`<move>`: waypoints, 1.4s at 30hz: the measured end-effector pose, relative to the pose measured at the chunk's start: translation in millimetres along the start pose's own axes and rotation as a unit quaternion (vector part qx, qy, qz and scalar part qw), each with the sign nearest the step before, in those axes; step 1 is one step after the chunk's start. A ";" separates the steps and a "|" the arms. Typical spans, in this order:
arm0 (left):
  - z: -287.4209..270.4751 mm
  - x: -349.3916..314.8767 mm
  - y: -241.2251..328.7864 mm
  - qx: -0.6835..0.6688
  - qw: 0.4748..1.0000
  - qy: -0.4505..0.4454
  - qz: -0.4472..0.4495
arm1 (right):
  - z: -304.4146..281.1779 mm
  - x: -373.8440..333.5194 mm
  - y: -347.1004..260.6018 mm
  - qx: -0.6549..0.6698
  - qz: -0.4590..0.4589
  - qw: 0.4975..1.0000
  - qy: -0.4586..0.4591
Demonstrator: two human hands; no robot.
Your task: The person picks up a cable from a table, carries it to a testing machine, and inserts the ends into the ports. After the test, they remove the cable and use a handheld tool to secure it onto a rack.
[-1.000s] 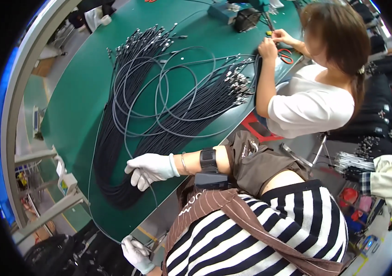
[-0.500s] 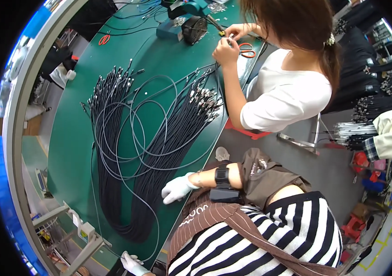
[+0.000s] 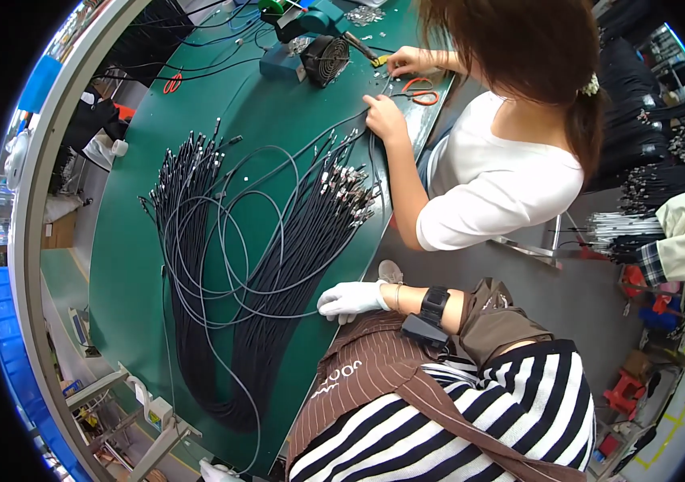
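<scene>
**Student:** Where was the right hand (image 3: 354, 299), and how were its fingers (image 3: 329, 306) set?

**Tutor:** It was white-gloved and lay at the near edge of the green counter (image 3: 122, 241), its fingers bent and close together. A loose grey cable (image 3: 256, 406) reached them from the left; whether they gripped it could not be told, since the contact was hidden.

**Student:** And the left hand (image 3: 218, 472)?

**Tutor:** Also gloved, it was cut by the lower edge of the view, below and to the left of the right fingers. The grey cable's lower run came down beside it. The state of its fingers could not be told.

**Student:** How was the rest of the grey cable laid?

**Tutor:** In wide, overlapping loops, left of the right fingers and beyond them, on top of a bundle of black cables (image 3: 198, 361). This bundle formed a U: its bend lay to the lower left of the right fingers, and white connectors (image 3: 350, 193) tipped its nearer arm, beyond those fingers.

**Student:** What lay farther off?

**Tutor:** Well beyond the right fingers and slightly to their right, a co-worker's hands (image 3: 387, 119) worked near orange-handled scissors (image 3: 421, 92).
</scene>
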State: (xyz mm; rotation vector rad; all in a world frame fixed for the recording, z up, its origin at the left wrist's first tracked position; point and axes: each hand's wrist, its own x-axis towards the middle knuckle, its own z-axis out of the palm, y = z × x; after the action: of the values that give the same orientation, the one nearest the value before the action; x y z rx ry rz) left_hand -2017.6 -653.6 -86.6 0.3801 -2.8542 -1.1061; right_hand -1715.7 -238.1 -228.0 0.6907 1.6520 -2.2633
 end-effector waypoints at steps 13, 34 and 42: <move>-58.7 -7.6 -14.2 -0.014 0.995 0.084 -0.059 | 0.4 24.0 -24.0 0.019 -0.007 1.000 0.004; 131.4 5.6 37.9 0.172 0.920 -0.181 0.301 | -228.2 76.2 -85.1 0.379 -0.230 0.791 0.422; 133.6 -22.9 72.8 -0.004 0.920 -0.264 0.289 | -183.2 104.9 -155.0 0.166 -0.467 0.816 0.298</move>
State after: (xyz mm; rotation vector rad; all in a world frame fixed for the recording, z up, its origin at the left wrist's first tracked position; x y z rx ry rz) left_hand -2029.4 -508.4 -136.1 -0.8448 -3.0277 -1.2133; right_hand -1836.7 -7.7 -198.9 0.8442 2.2484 -3.3408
